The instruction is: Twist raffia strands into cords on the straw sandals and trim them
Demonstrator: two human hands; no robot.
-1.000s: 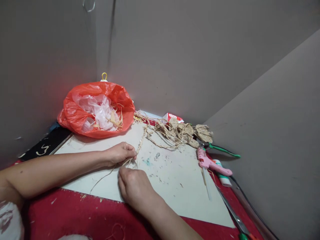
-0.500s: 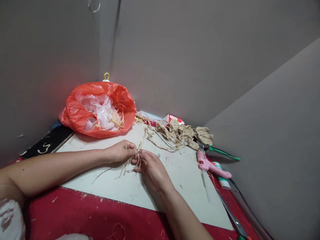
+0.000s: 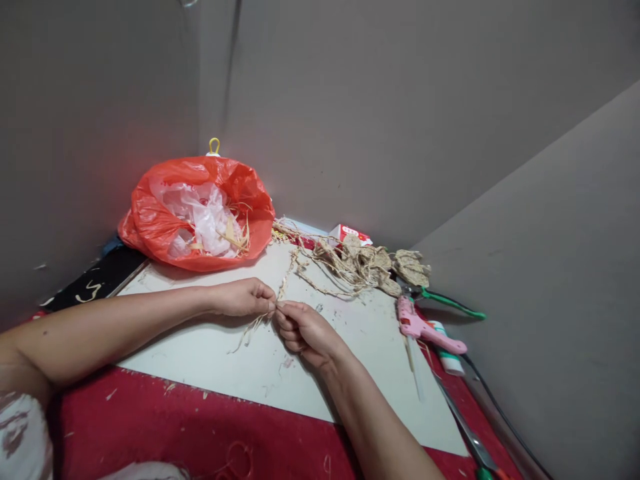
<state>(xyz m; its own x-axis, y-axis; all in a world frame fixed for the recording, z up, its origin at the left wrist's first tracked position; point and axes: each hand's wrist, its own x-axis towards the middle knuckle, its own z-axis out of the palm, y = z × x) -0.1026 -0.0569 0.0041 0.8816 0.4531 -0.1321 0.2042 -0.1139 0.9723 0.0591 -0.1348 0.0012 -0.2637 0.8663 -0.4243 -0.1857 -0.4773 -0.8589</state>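
My left hand (image 3: 243, 298) and my right hand (image 3: 306, 330) meet fingertip to fingertip over a white board (image 3: 345, 353). Both pinch thin pale straw strands (image 3: 253, 325), whose loose ends hang down onto the board below the left hand. A twisted cord of the same fibre (image 3: 287, 277) runs from the pinch toward the back, to a heap of braided straw pieces (image 3: 367, 263).
A red plastic bag (image 3: 197, 213) with white plastic and straw scraps sits at the back left. A pink glue gun (image 3: 425, 328), green-handled shears (image 3: 445, 301), a glue stick (image 3: 447, 357) and a small red-and-white box (image 3: 353, 235) lie along the right. Grey walls enclose the corner; red cloth (image 3: 200, 433) covers the front.
My right hand lifted off the board's front part, turned over and came up to the left hand's fingertips. The loose strands were gathered shorter.
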